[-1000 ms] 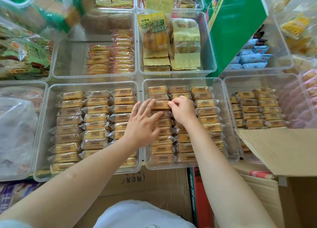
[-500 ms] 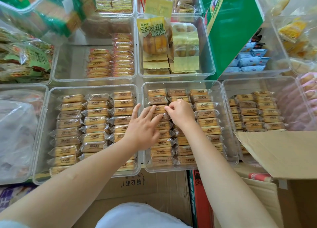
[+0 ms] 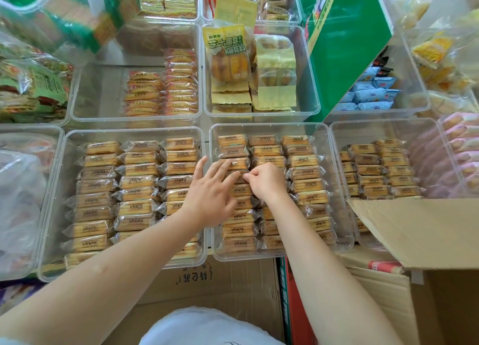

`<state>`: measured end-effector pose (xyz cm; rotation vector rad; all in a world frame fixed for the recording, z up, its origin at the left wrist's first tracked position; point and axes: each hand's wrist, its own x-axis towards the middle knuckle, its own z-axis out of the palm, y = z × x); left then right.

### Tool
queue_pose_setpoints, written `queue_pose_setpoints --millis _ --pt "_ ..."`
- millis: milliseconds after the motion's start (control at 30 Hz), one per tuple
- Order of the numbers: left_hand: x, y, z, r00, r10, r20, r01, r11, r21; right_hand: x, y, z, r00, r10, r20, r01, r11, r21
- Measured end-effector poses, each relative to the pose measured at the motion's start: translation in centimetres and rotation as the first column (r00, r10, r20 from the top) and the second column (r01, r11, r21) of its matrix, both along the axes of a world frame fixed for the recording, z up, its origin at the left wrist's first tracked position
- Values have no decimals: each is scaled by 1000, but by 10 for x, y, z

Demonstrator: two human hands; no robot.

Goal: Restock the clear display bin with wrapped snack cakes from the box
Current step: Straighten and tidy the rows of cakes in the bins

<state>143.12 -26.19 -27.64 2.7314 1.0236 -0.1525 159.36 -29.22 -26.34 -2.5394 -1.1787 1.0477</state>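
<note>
Landmark: centre clear display bin (image 3: 337,246), rigid see-through plastic, rounded corners, thin rim. It holds three columns of wrapped snack cakes (image 3: 305,173), flat golden bars in crinkly clear film with dark print, stacked edge to edge.

Left hand (image 3: 210,197) reaches across the bin's left wall, fingers (image 3: 219,167) straight and spread, tips lying on cakes in the left column, nothing gripped. Right hand (image 3: 268,180) over the middle column, fingers curled, pinching the film edge of a wrapped cake (image 3: 239,175) at the seam between left and middle columns.

Around it:
- Left of bin: second clear bin (image 3: 51,215), same cakes, three columns, touching wall to wall.
- Right of bin: third clear bin (image 3: 337,132), part filled with darker bars; an open cardboard box flap (image 3: 420,230) overlaps its near corner.
- Behind bin: bin of yellow-green bread packs (image 3: 226,57), glossy; a green carton (image 3: 344,49) leans across the right rear, covering part of a bin of blue sachets (image 3: 373,93).
- Near side of bin: brown cartons (image 3: 207,282), matte corrugated, printed.
- Far left: soft cloudy plastic bag (image 3: 18,202) in a bin.
</note>
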Motion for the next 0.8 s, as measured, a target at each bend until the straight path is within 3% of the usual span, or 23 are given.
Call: queue_pose_setpoints --millis 100,233,400,533,667,800 --pt "1 -2 4 998 -8 -55 7 1000 -22 10 2 12 998 6 62 -7 1000 12" --pt "3 3 8 996 -33 -88 30 999 -36 17 20 20 996 -58 73 41 974 222" --pt "10 24 8 998 -38 -44 36 999 -39 9 40 19 988 52 147 -71 990 125" --pt "11 23 3 1000 23 5 -23 999 -22 8 45 14 978 91 188 -123 978 168" --pt "13 24 3 995 84 -61 -87 995 -44 10 42 5 982 97 159 -133 963 233" --pt "14 26 0 992 87 -88 -92 994 -58 13 47 7 963 148 227 -169 983 77"
